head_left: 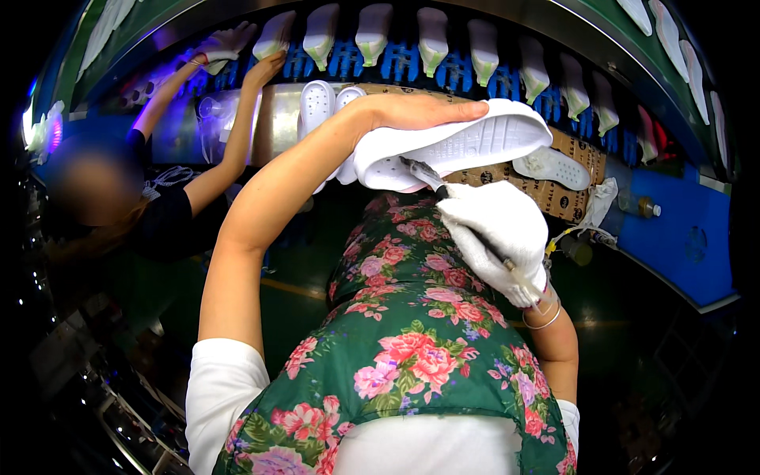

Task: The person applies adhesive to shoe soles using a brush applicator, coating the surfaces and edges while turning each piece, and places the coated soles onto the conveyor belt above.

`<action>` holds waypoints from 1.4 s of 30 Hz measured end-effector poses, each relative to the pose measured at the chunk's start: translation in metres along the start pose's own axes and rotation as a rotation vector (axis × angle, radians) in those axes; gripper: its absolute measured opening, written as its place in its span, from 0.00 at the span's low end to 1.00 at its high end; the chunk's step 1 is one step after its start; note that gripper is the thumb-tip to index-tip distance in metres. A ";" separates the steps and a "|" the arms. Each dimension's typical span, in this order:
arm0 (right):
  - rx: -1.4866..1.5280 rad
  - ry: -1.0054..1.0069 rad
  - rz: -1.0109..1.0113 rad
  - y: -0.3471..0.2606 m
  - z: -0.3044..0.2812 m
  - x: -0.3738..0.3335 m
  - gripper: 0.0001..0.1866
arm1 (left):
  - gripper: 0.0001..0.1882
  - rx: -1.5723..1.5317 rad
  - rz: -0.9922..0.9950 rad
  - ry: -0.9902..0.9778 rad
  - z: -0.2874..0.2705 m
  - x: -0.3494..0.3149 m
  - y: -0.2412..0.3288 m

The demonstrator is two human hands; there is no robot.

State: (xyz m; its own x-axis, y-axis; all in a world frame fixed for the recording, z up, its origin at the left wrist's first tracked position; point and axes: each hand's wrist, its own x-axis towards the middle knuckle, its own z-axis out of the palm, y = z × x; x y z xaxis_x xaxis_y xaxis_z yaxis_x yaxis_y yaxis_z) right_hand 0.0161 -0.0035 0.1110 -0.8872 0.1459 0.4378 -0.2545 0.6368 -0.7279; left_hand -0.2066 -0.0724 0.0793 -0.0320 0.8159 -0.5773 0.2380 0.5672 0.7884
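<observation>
My bare left hand grips a white clog along its upper edge. The clog is tilted so that its hollow inside faces me. In a white knitted glove, my right hand is closed round a brush. The brush's dark bristles are at the inside of the clog, near its left end; whether they touch it I cannot tell. Left of the clog, behind my forearm, stand more white clogs with holes in them. A white perforated sole-shaped piece lies to the right on brown cardboard.
Across the far side runs a row of pale shoe-shaped forms on blue holders. A co-worker's hand touches one form at the left. A blue table with a small bottle stands at the right.
</observation>
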 end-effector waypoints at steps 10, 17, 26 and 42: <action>0.013 -0.015 0.014 -0.011 0.006 -0.006 0.17 | 0.45 -0.296 -0.070 -0.028 0.003 0.010 -0.012; 0.076 0.065 0.048 -0.015 0.018 -0.016 0.17 | 0.48 -0.291 -0.018 0.030 0.007 0.018 -0.028; 0.331 0.180 0.367 -0.015 0.011 -0.016 0.10 | 0.46 -0.493 -0.024 -0.024 0.010 0.013 -0.030; -0.007 0.320 0.359 0.016 -0.010 0.004 0.10 | 0.24 -1.585 0.283 -0.015 0.104 0.020 -0.066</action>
State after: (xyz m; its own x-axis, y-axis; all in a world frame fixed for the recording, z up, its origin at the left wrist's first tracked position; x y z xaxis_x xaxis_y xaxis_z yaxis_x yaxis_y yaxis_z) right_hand 0.0124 0.0144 0.1062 -0.7551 0.5827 0.3004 0.0500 0.5081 -0.8598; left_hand -0.1218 -0.1052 -0.0065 -0.1526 0.9138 -0.3763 -0.9606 -0.0476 0.2739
